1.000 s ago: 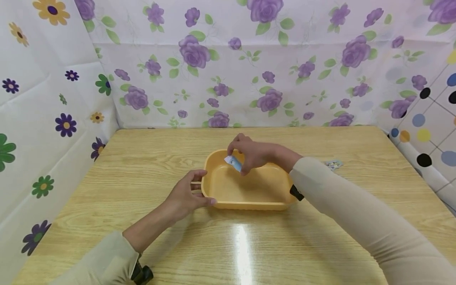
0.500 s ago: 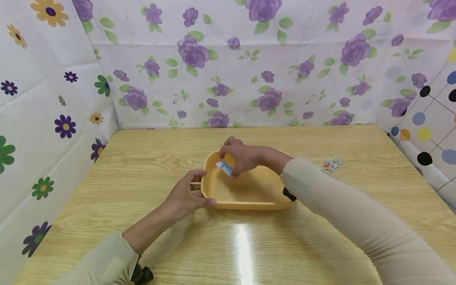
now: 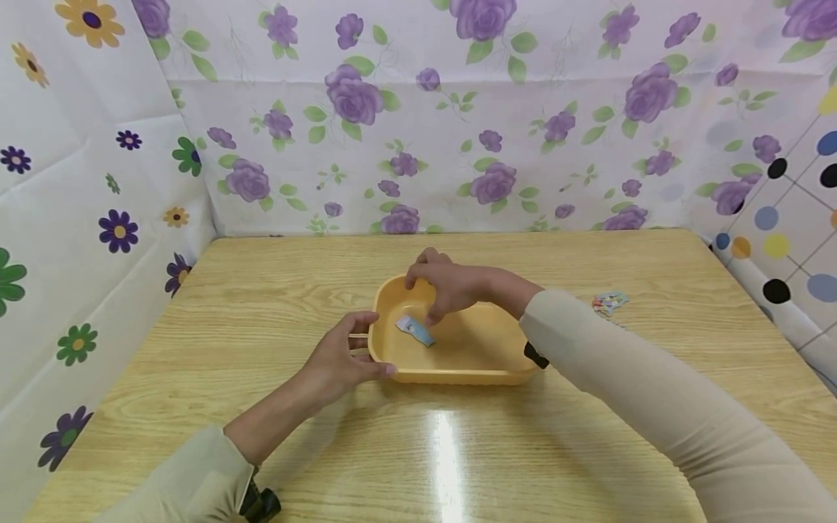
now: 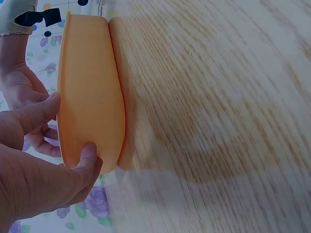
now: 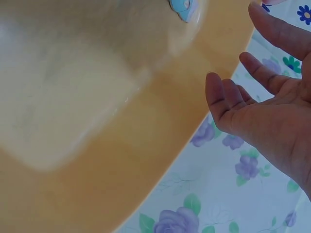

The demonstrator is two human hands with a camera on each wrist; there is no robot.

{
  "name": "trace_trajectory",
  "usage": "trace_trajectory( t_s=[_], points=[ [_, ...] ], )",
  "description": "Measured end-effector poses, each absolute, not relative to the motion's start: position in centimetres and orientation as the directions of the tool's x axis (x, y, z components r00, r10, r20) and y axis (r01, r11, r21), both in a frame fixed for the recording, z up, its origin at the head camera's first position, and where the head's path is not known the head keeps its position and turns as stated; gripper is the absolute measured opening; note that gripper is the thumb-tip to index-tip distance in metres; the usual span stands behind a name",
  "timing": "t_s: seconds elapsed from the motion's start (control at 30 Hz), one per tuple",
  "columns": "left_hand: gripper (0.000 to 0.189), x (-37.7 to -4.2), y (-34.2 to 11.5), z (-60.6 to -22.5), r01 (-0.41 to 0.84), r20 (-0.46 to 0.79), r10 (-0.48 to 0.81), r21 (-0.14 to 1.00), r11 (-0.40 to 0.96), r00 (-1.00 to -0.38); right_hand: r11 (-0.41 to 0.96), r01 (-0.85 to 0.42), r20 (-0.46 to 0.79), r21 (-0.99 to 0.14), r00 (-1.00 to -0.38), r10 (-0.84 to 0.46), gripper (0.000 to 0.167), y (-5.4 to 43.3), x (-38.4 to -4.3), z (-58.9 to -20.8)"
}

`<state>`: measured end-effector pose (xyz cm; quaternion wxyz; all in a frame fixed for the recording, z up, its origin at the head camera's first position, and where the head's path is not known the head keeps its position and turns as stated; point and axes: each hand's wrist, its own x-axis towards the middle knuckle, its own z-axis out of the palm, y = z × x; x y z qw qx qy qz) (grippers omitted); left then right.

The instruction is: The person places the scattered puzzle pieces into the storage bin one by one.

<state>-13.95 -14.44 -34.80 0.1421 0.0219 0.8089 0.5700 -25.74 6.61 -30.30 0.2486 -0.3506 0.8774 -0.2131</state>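
A yellow-orange plastic tub (image 3: 480,352) sits on the wooden table. My left hand (image 3: 340,354) grips its left end, thumb at the front rim and fingers on the outer wall; the left wrist view shows the tub's side wall (image 4: 90,82) in that grasp. On the tub's floor, toward the left end, lies a small flat light-blue printed piece (image 3: 415,331) with a whitish end. Over the tub, just behind the piece, my right hand (image 3: 453,285) has its fingers spread and holds nothing. Only part of the piece (image 5: 182,8) shows at the top of the right wrist view.
Several small colourful printed flat pieces (image 3: 609,303) lie on the table (image 3: 294,283) to the right of the tub, partly hidden by the right sleeve (image 3: 608,363). Flower-patterned sheeting (image 3: 445,145) stands along the back and left sides, dotted sheeting on the right.
My right hand has moved left over the tub and let go of the light-blue piece, which now lies on the tub's floor. The left hand keeps its place on the tub.
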Motion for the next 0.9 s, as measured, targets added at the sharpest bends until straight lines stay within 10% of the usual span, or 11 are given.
trace_trajectory(
  t_s=[0.9],
  points=[
    [0.086, -14.0, -14.3, -34.7, -0.138, -0.217, 0.182, 0.919, 0.368, -0.959, 0.598, -0.362, -0.263, -0.715, -0.654, -0.71, 0.062, 12.0, -26.6, -28.4]
  ],
)
